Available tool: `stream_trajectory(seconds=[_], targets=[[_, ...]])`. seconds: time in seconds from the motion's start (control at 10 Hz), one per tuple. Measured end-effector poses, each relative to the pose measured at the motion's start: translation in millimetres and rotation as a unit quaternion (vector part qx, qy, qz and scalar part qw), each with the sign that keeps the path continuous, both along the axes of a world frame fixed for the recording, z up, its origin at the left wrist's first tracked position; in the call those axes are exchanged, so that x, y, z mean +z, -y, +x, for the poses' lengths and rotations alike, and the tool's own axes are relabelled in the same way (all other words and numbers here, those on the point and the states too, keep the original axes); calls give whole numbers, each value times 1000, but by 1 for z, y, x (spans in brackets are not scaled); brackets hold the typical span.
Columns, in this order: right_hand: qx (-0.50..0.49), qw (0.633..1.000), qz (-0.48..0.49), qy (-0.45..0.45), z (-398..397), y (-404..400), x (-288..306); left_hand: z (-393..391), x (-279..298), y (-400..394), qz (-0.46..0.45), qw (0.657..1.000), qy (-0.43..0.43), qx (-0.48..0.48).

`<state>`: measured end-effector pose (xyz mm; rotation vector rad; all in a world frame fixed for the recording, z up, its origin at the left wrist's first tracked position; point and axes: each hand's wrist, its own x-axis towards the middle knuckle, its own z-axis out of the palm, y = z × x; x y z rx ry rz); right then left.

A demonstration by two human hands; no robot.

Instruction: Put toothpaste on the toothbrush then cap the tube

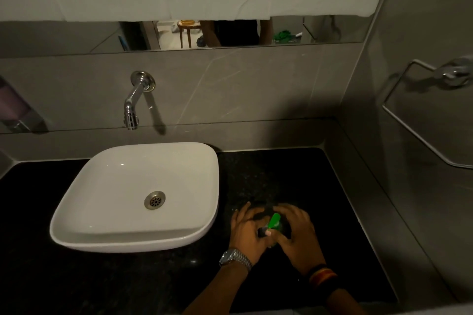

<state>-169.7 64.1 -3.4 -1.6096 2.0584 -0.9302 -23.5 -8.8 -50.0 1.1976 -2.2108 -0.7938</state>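
A green toothpaste tube (275, 221) sticks up between my two hands, low over the black counter (256, 174) to the right of the basin. My left hand (245, 231), with a metal watch on its wrist, pinches a small dark piece (261, 232) at the tube's near end with the thumb. My right hand (298, 236), with a striped band on its wrist, curls around the tube from the right. Dim light and my fingers hide most of the tube. I cannot make out a toothbrush.
A white square basin (133, 235) sits on the counter to the left, under a chrome wall tap (133, 107). A grey wall with a chrome towel ring (419, 120) closes the right side. A mirror strip (320, 30) runs along the back wall.
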Motion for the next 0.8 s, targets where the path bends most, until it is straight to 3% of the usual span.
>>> stream_trajectory(seconds=[0.1, 0.3, 0.5, 0.6, 0.7, 0.8], targets=[[54, 997, -9, -58, -5, 7, 14, 0, 4, 1, 16, 1000, 6, -11], [186, 970, 90, -124, -21, 29, 35, 0, 5, 4, 21, 1000, 16, -15], [239, 959, 118, -91, -28, 39, 46, 2, 7, 6, 35, 999, 26, -28], [246, 955, 142, -82, -28, 40, 61, 5, 13, 9, 53, 995, 76, -41], [243, 963, 110, -31, -35, 28, 79, 17, 19, 15, 41, 987, 137, -68], [172, 983, -34, 47, -52, 12, 107, 22, 48, 33, -30, 992, 110, -59]])
